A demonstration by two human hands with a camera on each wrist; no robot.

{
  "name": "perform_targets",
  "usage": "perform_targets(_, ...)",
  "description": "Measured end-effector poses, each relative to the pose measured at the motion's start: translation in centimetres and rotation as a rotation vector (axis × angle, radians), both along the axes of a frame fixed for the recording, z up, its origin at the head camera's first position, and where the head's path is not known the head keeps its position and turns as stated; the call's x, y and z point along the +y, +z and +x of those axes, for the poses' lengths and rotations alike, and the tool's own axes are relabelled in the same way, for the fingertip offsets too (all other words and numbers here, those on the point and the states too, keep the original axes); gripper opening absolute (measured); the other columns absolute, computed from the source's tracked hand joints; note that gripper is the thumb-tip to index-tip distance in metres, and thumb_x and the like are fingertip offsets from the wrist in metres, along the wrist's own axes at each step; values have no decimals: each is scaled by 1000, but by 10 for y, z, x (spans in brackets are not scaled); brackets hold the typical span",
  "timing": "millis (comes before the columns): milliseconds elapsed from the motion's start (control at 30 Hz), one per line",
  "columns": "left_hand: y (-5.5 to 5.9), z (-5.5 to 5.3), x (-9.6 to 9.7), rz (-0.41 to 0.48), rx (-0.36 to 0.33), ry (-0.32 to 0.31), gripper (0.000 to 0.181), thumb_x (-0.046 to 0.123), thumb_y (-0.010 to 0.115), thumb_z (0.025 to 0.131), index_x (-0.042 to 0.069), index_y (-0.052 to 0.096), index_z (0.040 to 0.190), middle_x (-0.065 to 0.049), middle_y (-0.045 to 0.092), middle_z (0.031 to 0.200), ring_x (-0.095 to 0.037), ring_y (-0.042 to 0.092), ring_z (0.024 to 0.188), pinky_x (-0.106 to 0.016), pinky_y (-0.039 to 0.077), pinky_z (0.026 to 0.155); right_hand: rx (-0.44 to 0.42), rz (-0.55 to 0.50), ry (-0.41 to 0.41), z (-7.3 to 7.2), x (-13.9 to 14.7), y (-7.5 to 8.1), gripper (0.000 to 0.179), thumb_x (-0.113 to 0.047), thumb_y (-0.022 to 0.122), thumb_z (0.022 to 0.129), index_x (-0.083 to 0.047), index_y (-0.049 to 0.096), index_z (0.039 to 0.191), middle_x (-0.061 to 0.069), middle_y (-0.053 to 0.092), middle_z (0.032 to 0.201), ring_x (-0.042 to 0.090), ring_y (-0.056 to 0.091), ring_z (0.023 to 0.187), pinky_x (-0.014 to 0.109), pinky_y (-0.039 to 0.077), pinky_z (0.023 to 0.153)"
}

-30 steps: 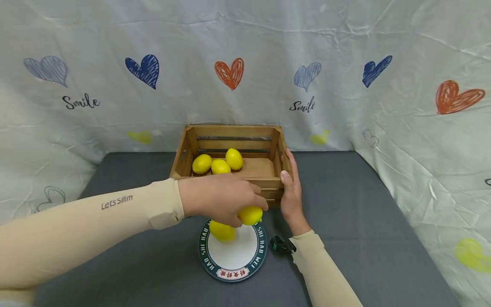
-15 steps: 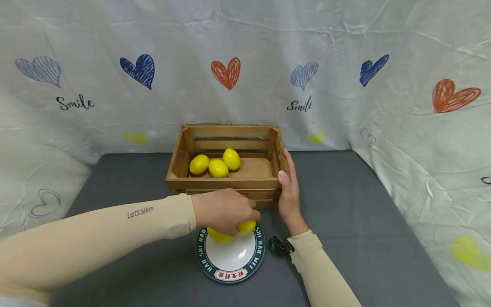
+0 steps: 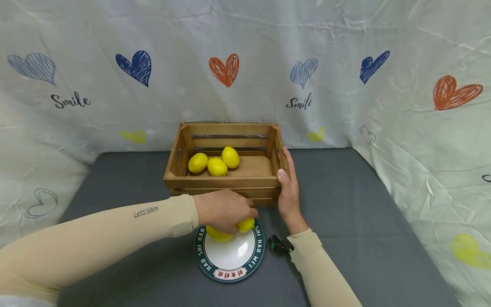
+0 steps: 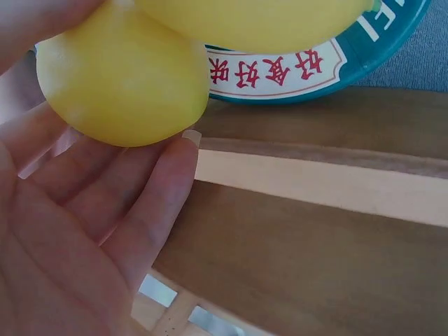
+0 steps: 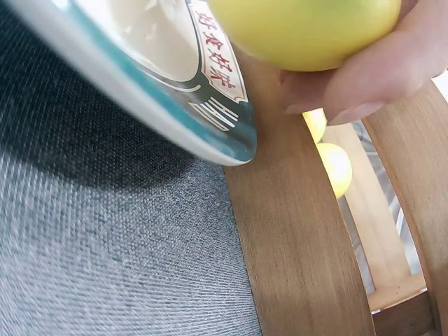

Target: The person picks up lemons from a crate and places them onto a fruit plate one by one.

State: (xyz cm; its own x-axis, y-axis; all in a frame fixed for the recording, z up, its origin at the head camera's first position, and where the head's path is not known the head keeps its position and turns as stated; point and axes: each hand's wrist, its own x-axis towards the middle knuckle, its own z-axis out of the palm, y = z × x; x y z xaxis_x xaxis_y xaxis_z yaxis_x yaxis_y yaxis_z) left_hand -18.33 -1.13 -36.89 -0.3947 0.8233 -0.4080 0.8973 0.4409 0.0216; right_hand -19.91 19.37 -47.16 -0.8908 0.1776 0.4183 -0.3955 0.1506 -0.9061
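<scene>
Over the far side of the plate (image 3: 227,258), a held lemon (image 3: 246,224) is pinched by the left hand (image 3: 224,209), the nearer one, just right of a second lemon (image 3: 217,235), while the wooden crate (image 3: 222,183) beyond is gripped by the right hand (image 3: 290,198).

Backdrop (image 3: 261,30) reads "Smile" — sleeve (image 3: 103,236) "Let'sSilim" — plate (image 3: 229,256) "HAO WEI".

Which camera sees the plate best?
The head view: it shows most of the plate, though the left hand and lemons cover its far part. The left wrist view shows only an edge with red writing; the right wrist view, a cut-off side.
</scene>
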Motion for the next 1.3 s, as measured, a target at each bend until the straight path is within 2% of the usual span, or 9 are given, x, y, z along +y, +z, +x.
perform_targets(267,-8,-1,0,1,7,11,45,32,83,96,25,70,139,3,69,112,-13,60,89,-30,59,84,21,2,-2,-2,0,2,65,-40,42,105,-41,33,169,-16,31,175,13,28,162,58,15,133)
perform_targets(633,-17,1,-1,25,60,6,48,32,84,94,23,71,139,0,71,119,-13,61,90,-30,61,86,22,-2,-15,-2,1,2,65,-40,43,104,-41,33,169,-16,31,176,14,28,163,59,15,133)
perform_targets(933,-20,4,1,33,84,0,48,31,86,93,22,72,138,-1,71,121,-12,61,89,-29,61,85,11,-4,-11,0,1,3,65,-42,43,104,-42,33,169,-15,30,176,15,28,162,60,15,133)
perform_targets(1100,-14,5,2,19,75,12,53,32,86,93,22,70,142,-1,72,125,-13,63,95,-31,62,92,7,-2,-7,0,1,3,65,-42,43,105,-43,32,169,-16,30,176,14,29,162,60,16,133)
perform_targets(1300,6,8,2,27,45,24,58,33,85,94,24,66,147,-2,70,137,-14,67,104,-32,62,97,-4,7,-6,2,0,1,64,-41,42,105,-43,32,169,-16,29,176,15,27,163,61,15,133)
